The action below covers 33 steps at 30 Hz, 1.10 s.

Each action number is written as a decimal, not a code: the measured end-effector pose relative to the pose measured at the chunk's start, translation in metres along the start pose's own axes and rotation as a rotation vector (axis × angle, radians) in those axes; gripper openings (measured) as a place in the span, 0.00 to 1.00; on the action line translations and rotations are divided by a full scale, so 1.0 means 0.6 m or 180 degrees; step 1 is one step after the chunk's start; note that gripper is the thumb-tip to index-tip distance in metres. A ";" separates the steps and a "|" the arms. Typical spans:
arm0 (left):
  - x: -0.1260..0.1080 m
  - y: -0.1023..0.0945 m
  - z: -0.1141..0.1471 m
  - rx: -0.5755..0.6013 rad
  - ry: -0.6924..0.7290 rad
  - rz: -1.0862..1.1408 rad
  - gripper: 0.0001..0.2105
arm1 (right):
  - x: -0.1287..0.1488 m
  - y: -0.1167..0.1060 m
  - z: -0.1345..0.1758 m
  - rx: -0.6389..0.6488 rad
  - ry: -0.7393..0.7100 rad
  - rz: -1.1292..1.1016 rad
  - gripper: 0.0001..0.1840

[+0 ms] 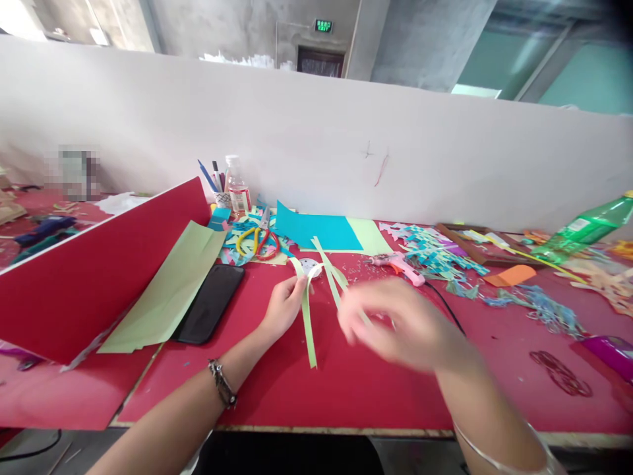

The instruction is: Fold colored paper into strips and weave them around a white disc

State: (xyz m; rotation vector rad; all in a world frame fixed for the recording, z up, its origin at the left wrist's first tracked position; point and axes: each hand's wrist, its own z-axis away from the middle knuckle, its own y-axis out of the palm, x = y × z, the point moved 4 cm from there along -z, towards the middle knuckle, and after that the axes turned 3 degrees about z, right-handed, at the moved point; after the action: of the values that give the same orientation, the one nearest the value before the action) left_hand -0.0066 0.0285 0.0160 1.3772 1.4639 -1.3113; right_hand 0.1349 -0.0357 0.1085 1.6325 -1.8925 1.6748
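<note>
Head cam, R hand (395, 323) blurred, strip (326, 269) part-hidden

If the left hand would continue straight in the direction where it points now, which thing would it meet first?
Beyond the pale green strip it holds, the left hand would probably meet the small white round piece first. Depth is unclear; they may already touch.

One left hand (285, 309), one right hand (395, 323), one phone (212, 303)
Two bottles (240, 198), one far left, one far right; one pen cup (223, 199); one glue gun (406, 270); one exit sign (323, 26); the paper strips (307, 323) overlap too much to count.
</note>
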 end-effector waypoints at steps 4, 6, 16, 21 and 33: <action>0.002 -0.011 -0.001 -0.0253 0.0252 -0.0187 0.19 | -0.088 0.042 -0.047 0.0136 0.1002 0.0032 0.18; 0.000 -0.012 0.000 -0.0216 0.0356 -0.0408 0.20 | -0.120 0.076 -0.056 0.0338 0.1286 -0.0354 0.20; -0.003 0.001 0.003 0.0191 0.0295 -0.0652 0.22 | -0.157 0.125 -0.036 -0.0415 0.1535 -0.1822 0.13; -0.004 0.006 0.003 0.0417 0.0186 -0.0510 0.21 | -0.154 0.118 -0.036 -0.0519 0.1389 -0.1933 0.12; -0.005 0.016 0.003 0.0513 0.0008 -0.0017 0.18 | -0.162 0.113 -0.031 -0.1122 0.1425 -0.1891 0.14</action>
State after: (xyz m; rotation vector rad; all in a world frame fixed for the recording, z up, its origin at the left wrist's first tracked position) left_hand 0.0028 0.0250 0.0166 1.4787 1.3892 -1.4580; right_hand 0.1136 0.0234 0.0064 1.3476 -1.2351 1.2362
